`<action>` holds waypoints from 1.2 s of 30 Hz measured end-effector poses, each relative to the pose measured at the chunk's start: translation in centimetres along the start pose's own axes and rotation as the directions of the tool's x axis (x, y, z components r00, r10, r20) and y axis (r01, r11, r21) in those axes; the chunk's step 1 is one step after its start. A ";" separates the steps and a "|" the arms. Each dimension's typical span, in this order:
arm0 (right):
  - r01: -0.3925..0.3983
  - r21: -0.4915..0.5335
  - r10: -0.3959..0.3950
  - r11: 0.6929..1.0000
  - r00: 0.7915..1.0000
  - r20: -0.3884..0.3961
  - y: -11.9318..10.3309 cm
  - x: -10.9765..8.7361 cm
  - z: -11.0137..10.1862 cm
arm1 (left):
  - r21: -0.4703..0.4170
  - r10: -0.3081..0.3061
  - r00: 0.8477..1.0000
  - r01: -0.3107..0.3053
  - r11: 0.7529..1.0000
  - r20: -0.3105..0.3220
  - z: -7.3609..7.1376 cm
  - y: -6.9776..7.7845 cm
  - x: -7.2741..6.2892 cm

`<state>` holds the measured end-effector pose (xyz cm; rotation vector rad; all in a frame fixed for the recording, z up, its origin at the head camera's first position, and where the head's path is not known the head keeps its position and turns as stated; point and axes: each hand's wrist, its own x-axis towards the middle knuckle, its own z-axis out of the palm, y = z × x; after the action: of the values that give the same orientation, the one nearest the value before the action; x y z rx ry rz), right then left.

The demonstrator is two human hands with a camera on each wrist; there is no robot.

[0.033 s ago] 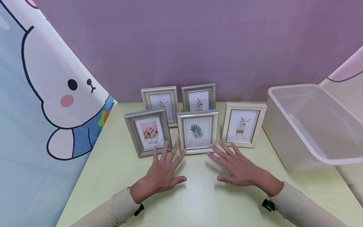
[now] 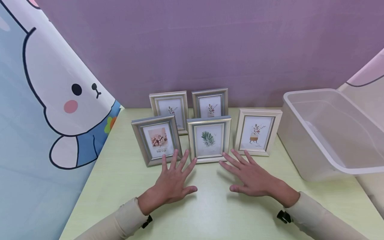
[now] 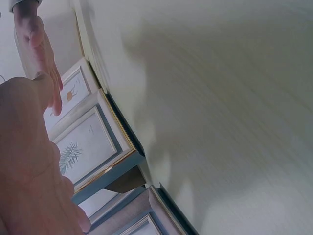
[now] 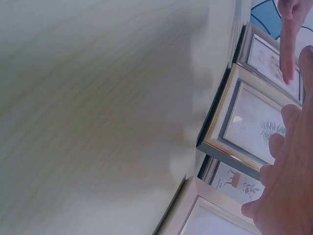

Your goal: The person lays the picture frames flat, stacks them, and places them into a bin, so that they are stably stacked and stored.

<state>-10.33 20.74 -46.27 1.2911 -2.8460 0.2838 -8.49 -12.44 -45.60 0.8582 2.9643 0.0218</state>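
My left hand (image 2: 172, 185) is held palm down above the table with its fingers spread, nearest the flower-picture frame (image 2: 159, 141) at front left. Its fingertips overlap that frame's lower edge in the head view; contact cannot be told. On the other side my right hand (image 2: 252, 176) is spread the same way, between the leaf-picture frame (image 2: 208, 141) and the cream frame (image 2: 258, 131) with a potted plant. Neither hand holds anything. Behind stand a champagne frame (image 2: 153, 100) and a grey-gold frame (image 2: 196, 98), both partly hidden. In the left wrist view, the leaf-picture frame (image 3: 90, 142) stands beyond my palm.
A deep pale plastic bin (image 2: 306, 143) stands at the table's right. The light green table (image 2: 207, 213) reaches back to a purple wall (image 2: 210, 43). A cartoon rabbit panel (image 2: 66, 100) borders the left side. Black wrist straps show at both cuffs.
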 end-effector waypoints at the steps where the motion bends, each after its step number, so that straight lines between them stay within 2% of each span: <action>1: 0.001 0.002 -0.001 1.000 1.000 -0.003 0.0 0.0 0.0 | -0.001 0.000 1.000 0.000 1.000 0.000 0.0 0.0 0.0; 20: 0.013 -0.006 -0.014 1.000 1.000 -0.025 0.2 -0.1 0.0 | -0.026 -0.015 1.000 0.015 1.000 -0.011 -0.3 0.1 0.3; 23: 0.003 -0.012 -0.004 1.000 1.000 -0.021 0.2 0.0 -0.1 | -0.054 -0.034 0.999 0.033 0.998 -0.020 -0.5 0.0 0.5; 25: -0.009 -0.025 0.008 1.000 1.000 -0.025 0.3 0.1 -0.3 | -0.109 -0.055 0.997 0.049 0.993 -0.055 -0.6 -0.1 0.7; 28: -0.040 -0.042 0.038 0.998 0.999 -0.032 0.3 0.4 -0.7 | -0.209 -0.086 0.988 0.057 0.976 -0.131 -0.6 -0.3 1.0; 31: -0.048 -0.044 0.045 0.998 0.997 -0.059 0.3 0.7 -1.4 | -0.318 -0.118 0.968 0.043 0.947 -0.220 -0.5 -0.7 1.5; 36: 0.018 -0.044 -0.025 0.999 0.982 -0.187 0.6 1.9 -2.6 | -0.463 -0.191 0.930 0.025 0.886 -0.315 -0.3 -1.4 2.4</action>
<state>-12.17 20.15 -43.65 1.2164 -2.6652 0.3251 -11.32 -12.32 -45.42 0.6744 3.0997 0.9193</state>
